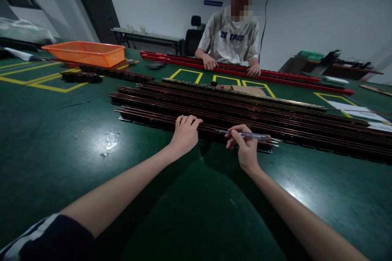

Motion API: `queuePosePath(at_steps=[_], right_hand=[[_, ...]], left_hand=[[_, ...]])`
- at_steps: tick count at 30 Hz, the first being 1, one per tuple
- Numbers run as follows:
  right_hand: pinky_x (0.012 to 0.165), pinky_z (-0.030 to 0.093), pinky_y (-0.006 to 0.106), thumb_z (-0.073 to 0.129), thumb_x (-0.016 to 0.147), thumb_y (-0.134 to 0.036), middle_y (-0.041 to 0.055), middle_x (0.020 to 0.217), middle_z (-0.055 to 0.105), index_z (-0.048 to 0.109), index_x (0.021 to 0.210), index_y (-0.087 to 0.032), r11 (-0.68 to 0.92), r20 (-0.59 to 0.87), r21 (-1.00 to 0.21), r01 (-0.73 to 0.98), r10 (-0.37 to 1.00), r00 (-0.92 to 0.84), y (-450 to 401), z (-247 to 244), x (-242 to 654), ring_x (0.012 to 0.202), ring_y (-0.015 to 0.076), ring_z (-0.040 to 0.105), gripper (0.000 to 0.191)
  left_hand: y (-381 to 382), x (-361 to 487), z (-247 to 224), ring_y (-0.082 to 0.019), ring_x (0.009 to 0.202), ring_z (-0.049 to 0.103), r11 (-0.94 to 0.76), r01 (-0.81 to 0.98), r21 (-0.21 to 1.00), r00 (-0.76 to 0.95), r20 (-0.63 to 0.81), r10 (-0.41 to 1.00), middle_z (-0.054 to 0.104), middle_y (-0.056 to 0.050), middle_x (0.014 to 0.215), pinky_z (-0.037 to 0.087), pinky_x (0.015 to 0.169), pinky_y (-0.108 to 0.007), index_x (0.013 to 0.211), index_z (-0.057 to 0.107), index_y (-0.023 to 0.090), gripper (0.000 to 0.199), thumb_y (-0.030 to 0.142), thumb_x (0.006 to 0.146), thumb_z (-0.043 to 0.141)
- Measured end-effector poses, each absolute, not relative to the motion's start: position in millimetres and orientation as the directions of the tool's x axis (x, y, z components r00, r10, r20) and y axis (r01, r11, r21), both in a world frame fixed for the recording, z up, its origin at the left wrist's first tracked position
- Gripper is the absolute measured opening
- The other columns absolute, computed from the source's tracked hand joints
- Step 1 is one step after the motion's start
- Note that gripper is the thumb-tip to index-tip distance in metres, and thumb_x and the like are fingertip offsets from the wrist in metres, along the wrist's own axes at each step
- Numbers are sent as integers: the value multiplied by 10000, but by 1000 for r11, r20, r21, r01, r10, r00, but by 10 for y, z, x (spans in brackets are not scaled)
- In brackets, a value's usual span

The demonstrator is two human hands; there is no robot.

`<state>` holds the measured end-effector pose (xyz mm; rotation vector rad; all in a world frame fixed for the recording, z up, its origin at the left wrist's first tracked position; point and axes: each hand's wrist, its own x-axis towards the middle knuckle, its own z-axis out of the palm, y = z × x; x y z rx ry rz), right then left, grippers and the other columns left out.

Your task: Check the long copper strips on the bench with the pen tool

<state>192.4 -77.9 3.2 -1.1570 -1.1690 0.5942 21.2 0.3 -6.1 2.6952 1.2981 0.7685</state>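
The screwdriver (259, 136) is in the right hand (247, 149), fingers closed round its clear handle, tip pointing left along the near bar (210, 133). The left hand (186, 132) rests bent-fingered on that bar; whether it grips cannot be told. More bars (232, 108) lie just behind in close parallel rows across the middle of the surface (76, 142), some running past the right of the view. Broad green top shows before the near bar, between the forearms and out to the left.

Toward the far left corner sits an orange basket (92, 57), with yellow lines (36, 85) around it. Papers (352, 109) lie toward the right edge. Red bars (290, 80) follow the far edge, where a co-worker (237, 47) has both hands on them. Beyond are a chair (192, 40), a side table (150, 36), a pale wall (168, 0) and a dark door (94, 0).
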Motion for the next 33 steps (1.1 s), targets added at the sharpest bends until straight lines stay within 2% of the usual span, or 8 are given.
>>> queuePosePath(at_steps=[33], right_hand=[[392, 362, 207, 557, 804, -314, -26, 634, 593, 542, 775, -184, 339, 385, -922, 188, 857, 342, -779, 37, 1923, 413, 77, 525, 134]], left_hand=[[7, 215, -61, -226, 1124, 449, -640, 717, 274, 516, 408, 753, 557, -88, 1158, 226, 1077, -455, 1186, 554, 154, 412, 84, 833, 353]])
